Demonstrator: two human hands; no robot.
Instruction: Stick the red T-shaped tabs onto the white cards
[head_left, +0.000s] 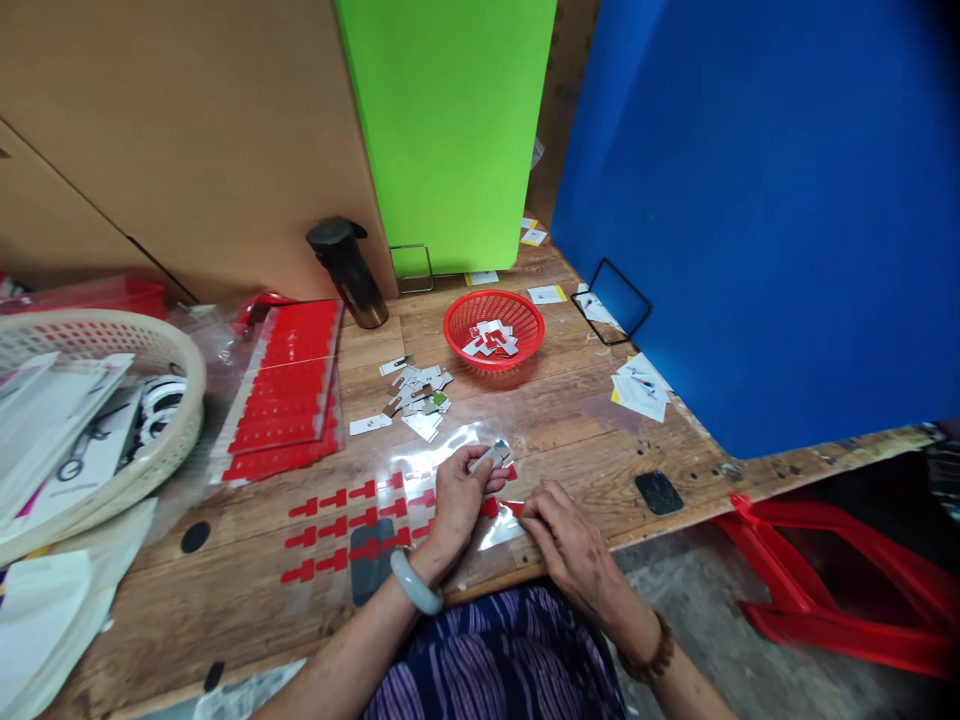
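Observation:
My left hand has its thumb and fingers closed on a small grey-and-white card. Its wrist lies over a clear plastic sheet carrying rows of red T-shaped stickers. To the right, my right hand is in a pinch at a red sticker by the sheet's right end; its fingertips partly hide the sticker. A loose pile of small slotted cards lies beyond the left hand. Farther back, a red plastic basket contains several cards with red on them.
Bagged red sticker sheets and a large cream basket of printed packs are on the left. A dark bottle stands behind. Green and blue boards wall the table's back and right. A red stool is below the edge.

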